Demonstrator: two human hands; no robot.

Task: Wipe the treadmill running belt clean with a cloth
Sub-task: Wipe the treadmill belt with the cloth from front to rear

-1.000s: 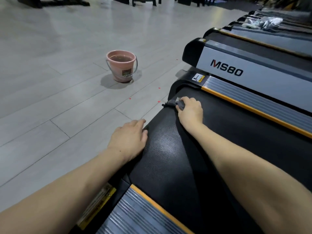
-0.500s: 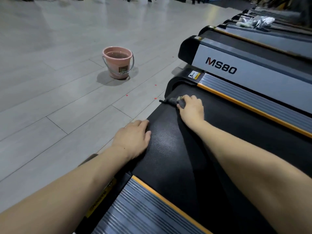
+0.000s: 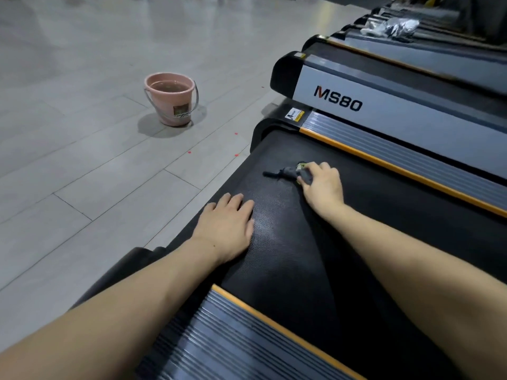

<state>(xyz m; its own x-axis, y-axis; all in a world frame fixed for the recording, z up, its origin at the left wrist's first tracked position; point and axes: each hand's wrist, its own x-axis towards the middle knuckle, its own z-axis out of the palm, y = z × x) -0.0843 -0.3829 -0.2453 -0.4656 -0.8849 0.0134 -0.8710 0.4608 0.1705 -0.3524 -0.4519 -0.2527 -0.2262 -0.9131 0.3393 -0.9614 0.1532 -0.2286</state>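
Cloth (image 3: 290, 173) and right hand (image 3: 323, 187) shifted inward from belt (image 3: 288, 256) edge | cloth's tail points frame-left | right fingers curled gripping cloth | left hand (image 3: 227, 229) flat, pressing belt

The running belt (image 3: 288, 242) is black, matt, with a fine dimpled texture. The side rails (image 3: 406, 149) are ribbed grey, metal in look, edged with a smooth orange strip. The cloth (image 3: 290, 173) is dark grey soft fabric, crumpled. The bucket (image 3: 171, 101) is smooth pink plastic with a shiny metal handle. The floor (image 3: 82, 160) is grey planks with a satin sheen.
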